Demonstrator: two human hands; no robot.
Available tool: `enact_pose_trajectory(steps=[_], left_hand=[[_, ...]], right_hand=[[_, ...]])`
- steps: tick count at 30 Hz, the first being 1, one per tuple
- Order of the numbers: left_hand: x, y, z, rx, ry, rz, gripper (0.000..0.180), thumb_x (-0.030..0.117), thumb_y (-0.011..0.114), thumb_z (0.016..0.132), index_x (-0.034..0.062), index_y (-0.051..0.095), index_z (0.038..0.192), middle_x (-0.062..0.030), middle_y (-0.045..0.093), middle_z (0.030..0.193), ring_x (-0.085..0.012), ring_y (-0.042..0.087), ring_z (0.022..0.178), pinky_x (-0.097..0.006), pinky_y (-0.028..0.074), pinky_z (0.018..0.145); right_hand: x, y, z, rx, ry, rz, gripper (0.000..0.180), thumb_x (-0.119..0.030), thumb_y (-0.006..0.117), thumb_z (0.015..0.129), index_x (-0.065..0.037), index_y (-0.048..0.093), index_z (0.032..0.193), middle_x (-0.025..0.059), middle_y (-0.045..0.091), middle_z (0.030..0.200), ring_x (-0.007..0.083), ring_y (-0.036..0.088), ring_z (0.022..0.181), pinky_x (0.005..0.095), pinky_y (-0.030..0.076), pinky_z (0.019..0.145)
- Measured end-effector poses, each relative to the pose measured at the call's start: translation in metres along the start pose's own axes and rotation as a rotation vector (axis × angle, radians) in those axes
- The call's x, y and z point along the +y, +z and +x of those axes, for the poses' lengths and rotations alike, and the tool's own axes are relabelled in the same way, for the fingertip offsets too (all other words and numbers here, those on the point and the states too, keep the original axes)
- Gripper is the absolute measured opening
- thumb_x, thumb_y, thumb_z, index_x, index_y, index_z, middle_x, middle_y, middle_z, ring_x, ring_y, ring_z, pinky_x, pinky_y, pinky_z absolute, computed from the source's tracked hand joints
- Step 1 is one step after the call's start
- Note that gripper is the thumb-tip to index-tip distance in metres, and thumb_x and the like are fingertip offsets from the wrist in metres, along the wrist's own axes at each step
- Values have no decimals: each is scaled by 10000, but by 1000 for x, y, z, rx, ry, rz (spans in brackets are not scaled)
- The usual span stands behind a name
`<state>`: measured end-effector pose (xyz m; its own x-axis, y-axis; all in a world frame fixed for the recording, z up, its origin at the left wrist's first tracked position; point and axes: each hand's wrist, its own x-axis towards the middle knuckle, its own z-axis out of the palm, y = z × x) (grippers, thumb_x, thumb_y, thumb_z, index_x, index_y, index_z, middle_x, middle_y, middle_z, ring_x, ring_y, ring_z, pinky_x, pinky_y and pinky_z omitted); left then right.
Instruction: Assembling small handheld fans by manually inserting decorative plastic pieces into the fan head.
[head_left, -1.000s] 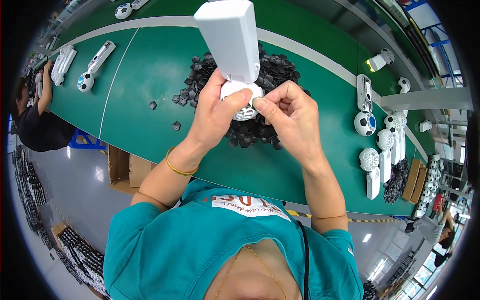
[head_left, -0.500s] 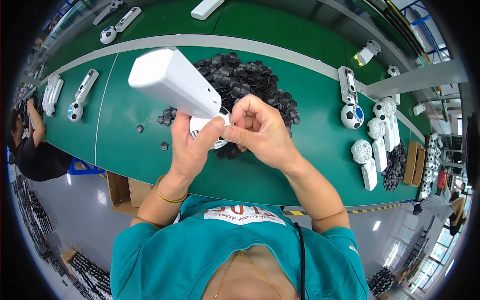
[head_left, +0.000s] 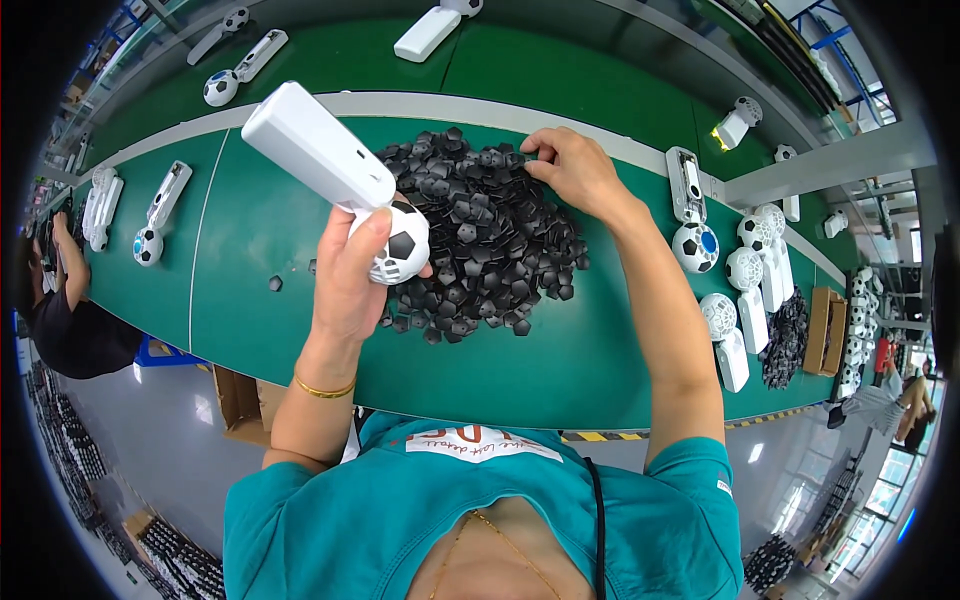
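Observation:
My left hand (head_left: 345,270) is wrapped round a white handheld device with a long handle (head_left: 318,145) and a ball-shaped head (head_left: 405,245) patterned like a football. Black pentagons fill part of the head; slotted white openings show lower down. The handle points up and left. Beyond and right of it lies a large pile of black pentagon pieces (head_left: 490,235). At the pile's far right edge, my right hand (head_left: 575,170) has its thumb and fingers closed in a pinch. Whatever sits between those fingertips is too small to make out.
Several white ball-headed devices (head_left: 745,268) lie on the right, near more black pieces (head_left: 785,345) and a cardboard box (head_left: 826,330). Another device (head_left: 148,245) lies left. A green belt (head_left: 570,75) with devices runs behind the table. A co-worker (head_left: 75,310) is at the left.
My right hand has left the device's head and reached far and right to the pile. My left hand has moved slightly left and turned the device, showing the head's black pentagons.

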<state>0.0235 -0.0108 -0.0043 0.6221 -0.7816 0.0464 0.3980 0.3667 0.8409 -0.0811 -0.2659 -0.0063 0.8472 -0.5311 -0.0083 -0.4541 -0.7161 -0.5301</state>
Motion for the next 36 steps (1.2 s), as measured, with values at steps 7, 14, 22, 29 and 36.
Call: enact_pose_trajectory(steps=[7,14,22,29,36], left_hand=[[2,1,2,21,3,-11,363,242,553,919,15,455,1183,-95,572,993,-161,630,745,-303,560,566],[3,3,-1,29,-7,-13,368,239,547,921,2,455,1187,-99,570,993,-161,630,738,-297,558,565],[0,6,1,2,-23,8,381,231,544,922,-9,447,1201,-100,566,1004,-162,631,731,-299,558,565],[1,8,2,-7,-21,21,383,233,543,922,-10,447,1201,-101,576,986,-167,632,727,-298,556,559],[0,12,7,-53,-100,-113,380,247,527,939,1,449,1219,-96,595,966,-177,634,762,-338,563,588]], right_hand=[[11,-6,0,-87,19,21,157,-143,665,803,-20,646,897,102,656,817,247,628,799,356,490,732],[33,-23,-27,2,187,161,141,-115,652,827,-2,628,908,54,618,758,146,572,692,284,475,648],[46,-23,-52,196,123,142,173,-70,638,838,-13,636,1001,55,625,803,134,578,714,268,478,662],[48,-23,-55,199,-321,-116,220,-39,673,799,-35,632,1015,110,620,941,261,622,783,338,510,686],[53,-13,-47,297,-534,-304,164,-61,663,810,-26,615,962,130,615,939,339,613,804,391,519,679]])
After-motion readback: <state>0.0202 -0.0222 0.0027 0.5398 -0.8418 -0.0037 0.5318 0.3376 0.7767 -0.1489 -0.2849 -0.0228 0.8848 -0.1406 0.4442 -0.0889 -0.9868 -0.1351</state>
